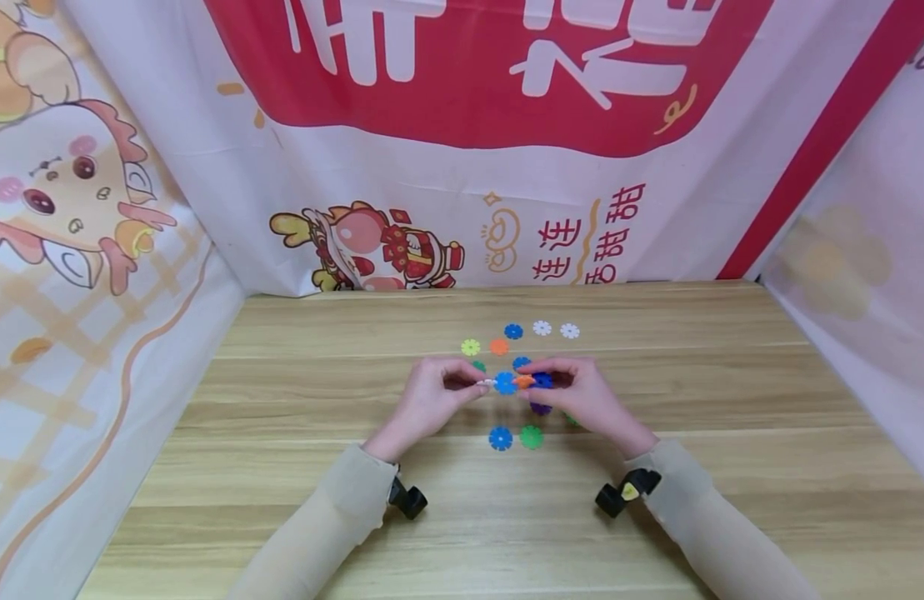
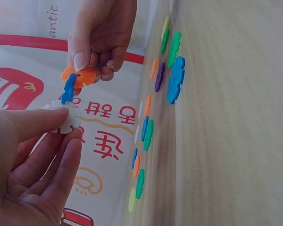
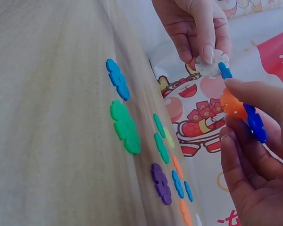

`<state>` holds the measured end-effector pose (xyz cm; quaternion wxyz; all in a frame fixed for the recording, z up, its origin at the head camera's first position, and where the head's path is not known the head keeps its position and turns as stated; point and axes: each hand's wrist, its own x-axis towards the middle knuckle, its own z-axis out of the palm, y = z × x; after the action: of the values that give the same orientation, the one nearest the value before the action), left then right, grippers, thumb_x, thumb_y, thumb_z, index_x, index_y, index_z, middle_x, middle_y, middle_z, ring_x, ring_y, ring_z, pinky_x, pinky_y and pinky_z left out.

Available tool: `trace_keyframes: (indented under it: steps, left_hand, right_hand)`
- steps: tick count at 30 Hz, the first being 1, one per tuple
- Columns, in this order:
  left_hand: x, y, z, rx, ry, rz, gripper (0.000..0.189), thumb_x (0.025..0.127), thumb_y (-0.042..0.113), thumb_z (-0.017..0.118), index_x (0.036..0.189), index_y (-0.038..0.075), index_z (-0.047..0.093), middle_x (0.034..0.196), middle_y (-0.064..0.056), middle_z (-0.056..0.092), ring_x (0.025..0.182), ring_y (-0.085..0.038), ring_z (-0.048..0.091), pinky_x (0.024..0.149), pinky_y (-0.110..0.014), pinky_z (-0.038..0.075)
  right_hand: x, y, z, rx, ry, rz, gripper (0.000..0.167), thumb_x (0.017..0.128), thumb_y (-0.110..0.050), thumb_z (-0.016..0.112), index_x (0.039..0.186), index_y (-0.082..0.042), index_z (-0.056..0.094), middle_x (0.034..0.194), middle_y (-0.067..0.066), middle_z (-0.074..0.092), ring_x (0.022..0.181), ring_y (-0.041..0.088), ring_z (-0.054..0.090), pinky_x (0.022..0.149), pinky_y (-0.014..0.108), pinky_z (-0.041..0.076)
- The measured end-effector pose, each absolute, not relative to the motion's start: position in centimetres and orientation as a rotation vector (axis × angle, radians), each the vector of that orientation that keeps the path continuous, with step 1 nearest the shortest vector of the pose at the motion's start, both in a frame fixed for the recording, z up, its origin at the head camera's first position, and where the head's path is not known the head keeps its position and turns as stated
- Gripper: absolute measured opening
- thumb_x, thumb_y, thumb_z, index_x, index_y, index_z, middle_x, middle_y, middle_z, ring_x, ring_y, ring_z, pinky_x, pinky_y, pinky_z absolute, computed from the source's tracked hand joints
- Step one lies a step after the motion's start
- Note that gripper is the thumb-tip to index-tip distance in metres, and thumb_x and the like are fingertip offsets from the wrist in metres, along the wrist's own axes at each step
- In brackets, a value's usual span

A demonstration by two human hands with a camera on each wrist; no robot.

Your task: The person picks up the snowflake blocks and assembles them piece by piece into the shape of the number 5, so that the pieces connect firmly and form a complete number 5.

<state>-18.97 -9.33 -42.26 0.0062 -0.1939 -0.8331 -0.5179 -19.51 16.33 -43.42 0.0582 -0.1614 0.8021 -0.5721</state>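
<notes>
Four linked snowflake discs [image 1: 506, 383]: white disc [image 2: 71, 118], light blue disc [image 2: 69, 89], orange disc [image 3: 232, 105] and dark blue disc [image 3: 256, 125], raised off the surface [image 1: 506, 533] between the hands.
Left hand [image 1: 435, 396]: at the chain's 9 o'clock, pinching the white disc between thumb and fingers.
Right hand [image 1: 584, 396]: at 3 o'clock, gripping the orange disc.
Handling: probably light, stiff, smooth plastic; the slotted joints could twist apart under sideways load.
Best hold: flat faces beside a joint, thumb opposite fingertips.
Loose discs: yellow-green disc [image 1: 471, 347] at 10 o'clock, white pair [image 1: 570, 331] near 1, purple disc [image 1: 541, 409] between 4 and 5, bright green disc [image 1: 531, 437] between 5 and 6.
Backdrop: printed cloth [image 1: 432, 175] at 12 o'clock.
</notes>
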Motion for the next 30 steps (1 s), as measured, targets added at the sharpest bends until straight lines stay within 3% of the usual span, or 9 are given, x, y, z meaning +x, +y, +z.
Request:
trace_keyframes:
  steps: [4,15,21,30]
  left_hand:
    - [-18.96,-9.31,-42.28,-0.597,-2.621,-1.625,0.011,0.087,0.010,0.083,0.095,0.018,0.079,0.092,0.009,0.072,0.082,-0.011,0.068,0.073,-0.029,0.059]
    - [-18.85,-9.24,-41.98,-0.575,-2.611,-1.680,0.011,0.088,0.011,0.082,0.096,0.018,0.079,0.092,0.008,0.072,0.083,-0.012,0.069,0.074,-0.029,0.059]
    - [-18.94,-9.33,-42.00,-0.492,-2.597,-1.758,0.010,0.087,0.013,0.084,0.092,0.018,0.078,0.090,0.007,0.074,0.081,-0.014,0.071,0.073,-0.030,0.060]
    - [-19.06,-9.45,-42.27,-0.628,-2.540,-1.752,0.010,0.085,0.010,0.085,0.088,0.017,0.078,0.088,0.006,0.074,0.080,-0.015,0.071,0.073,-0.030,0.060]
  right_hand:
    - [-19.89,16.32,-43.55,-0.504,2.462,-1.671,0.035,0.083,-0.034,0.087,0.113,-0.019,0.079,0.115,0.001,0.071,0.098,0.025,0.064,0.083,0.037,0.055]
    - [-19.96,15.98,-43.09,-0.518,2.448,-1.646,0.035,0.084,-0.020,0.087,0.116,-0.009,0.077,0.112,0.007,0.070,0.096,0.026,0.061,0.081,0.034,0.053]
    - [-19.99,15.89,-43.10,-0.509,2.458,-1.636,0.036,0.082,-0.028,0.088,0.114,-0.014,0.079,0.111,0.004,0.071,0.095,0.026,0.062,0.082,0.037,0.054]
    - [-20.05,16.02,-43.25,-0.549,2.436,-1.649,0.038,0.080,-0.034,0.090,0.112,-0.016,0.080,0.109,0.002,0.071,0.096,0.028,0.062,0.083,0.039,0.054]
